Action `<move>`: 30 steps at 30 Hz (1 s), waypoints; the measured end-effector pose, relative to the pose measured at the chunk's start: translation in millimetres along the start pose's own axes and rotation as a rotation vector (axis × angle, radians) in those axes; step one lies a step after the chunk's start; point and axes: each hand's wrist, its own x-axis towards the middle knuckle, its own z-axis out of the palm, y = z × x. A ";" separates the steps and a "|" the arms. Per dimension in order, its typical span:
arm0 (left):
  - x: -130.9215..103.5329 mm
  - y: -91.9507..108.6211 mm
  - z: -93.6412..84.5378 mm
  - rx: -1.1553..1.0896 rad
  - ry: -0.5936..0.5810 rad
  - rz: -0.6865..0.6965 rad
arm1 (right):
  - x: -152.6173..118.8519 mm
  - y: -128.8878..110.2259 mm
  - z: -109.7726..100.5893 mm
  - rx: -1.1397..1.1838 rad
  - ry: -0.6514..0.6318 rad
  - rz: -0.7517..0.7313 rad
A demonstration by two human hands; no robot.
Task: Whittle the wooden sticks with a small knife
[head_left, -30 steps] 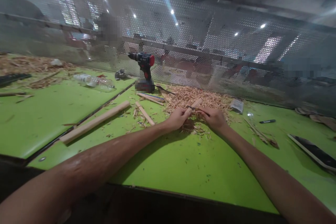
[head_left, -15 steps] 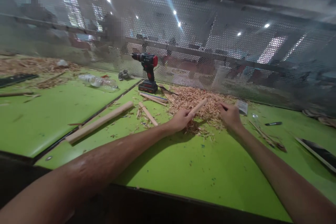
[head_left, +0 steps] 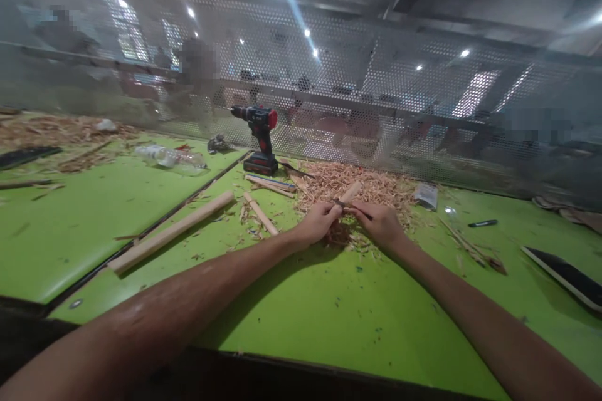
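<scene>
My left hand is closed around a short pale wooden stick, whose far end points up and to the right over the heap of wood shavings. Beside it, my right hand is closed on a small dark knife, its blade lying across the stick close to my left thumb. Most of the knife's handle is hidden in my fingers. Both hands are just above the green table.
A cordless drill stands behind a thick wooden rod and thin sticks. Plastic bottle at left; pouch, marker and dark flat object at right. A perforated screen runs along the back.
My right hand has moved left, bringing the knife from beside the stick onto it. My left hand still grips the stick. The view has shifted slightly.
</scene>
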 end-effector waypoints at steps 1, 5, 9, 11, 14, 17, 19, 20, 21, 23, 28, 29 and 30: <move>0.4 -0.9 0.2 0.003 -0.004 0.009 | -0.9 2.8 0.1 -0.007 -0.001 -0.005; 2.5 -5.1 0.2 0.005 -0.023 0.016 | -3.4 9.3 0.3 -0.023 -0.018 -0.001; 3.0 -7.9 -0.8 0.022 -0.027 0.030 | -3.2 12.2 -1.1 -0.035 -0.028 0.003; 2.5 -8.5 -1.0 0.029 -0.037 0.032 | -3.0 14.0 -2.1 -0.036 -0.039 0.011; 2.4 -9.6 -0.8 0.024 -0.045 0.030 | -3.7 17.4 -2.7 -0.036 -0.044 0.006; 4.4 -12.8 -0.7 0.019 -0.042 0.033 | -4.6 20.1 -1.6 -0.082 -0.020 -0.007; 6.7 -16.0 -1.3 0.023 -0.049 0.036 | -4.7 21.6 -0.3 -0.111 -0.007 0.003; 7.8 -17.6 -1.8 0.027 -0.051 0.034 | -4.7 22.8 0.1 -0.114 -0.005 0.012; 8.6 -18.9 -2.3 0.029 -0.052 0.031 | -4.8 24.7 0.1 -0.111 -0.007 0.024; 9.0 -20.2 -3.6 0.032 -0.050 0.017 | -5.9 32.5 -2.0 -0.091 -0.014 0.077; 2.1 -15.3 -5.4 0.045 -0.122 0.013 | -13.1 75.9 -20.8 -0.142 0.133 0.388; 0.6 -14.1 -5.2 0.045 -0.142 0.019 | -14.2 84.7 -25.2 -0.161 0.184 0.424; -0.4 -13.2 -5.0 0.041 -0.153 0.021 | -14.8 91.9 -28.8 -0.169 0.228 0.437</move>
